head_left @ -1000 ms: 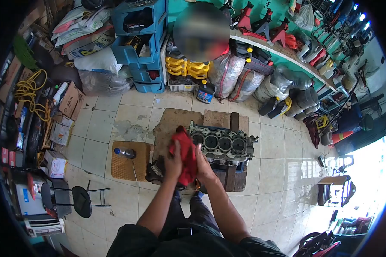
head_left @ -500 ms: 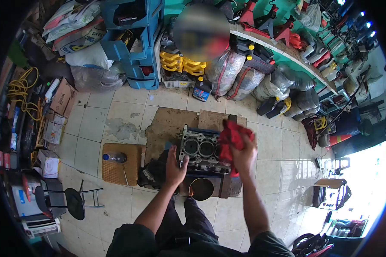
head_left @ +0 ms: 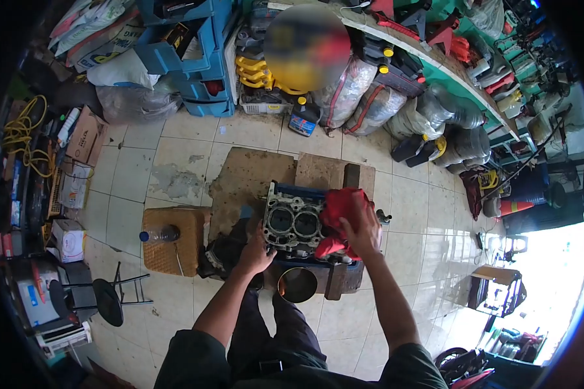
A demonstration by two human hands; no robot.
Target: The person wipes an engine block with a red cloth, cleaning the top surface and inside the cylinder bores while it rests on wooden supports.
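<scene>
An engine block (head_left: 294, 225) with open round cylinder bores lies in front of me, its top face up. My left hand (head_left: 255, 253) is closed at the block's near left corner, with some fingertips hidden against its side. On the right part of the block rests a bunched red cloth (head_left: 339, 209). My right hand (head_left: 366, 235) is pressed on that cloth, fingers bent into it. The cloth covers the bores on that side. Just below the block's near edge is a round pan (head_left: 298, 286).
Cardboard (head_left: 250, 170) lies under the block on the tiles. A brown stool (head_left: 152, 256) at left bears a bottle (head_left: 161, 234) and a thin metal tool (head_left: 178, 259). Dark parts (head_left: 222, 251) sit beside the block. Blue bins (head_left: 207, 87) and a person (head_left: 308, 48), blurred, are at the back.
My left hand has come down from beside the block onto its near corner. My right hand has lowered the red cloth onto the block's top. The view has shifted slightly.
</scene>
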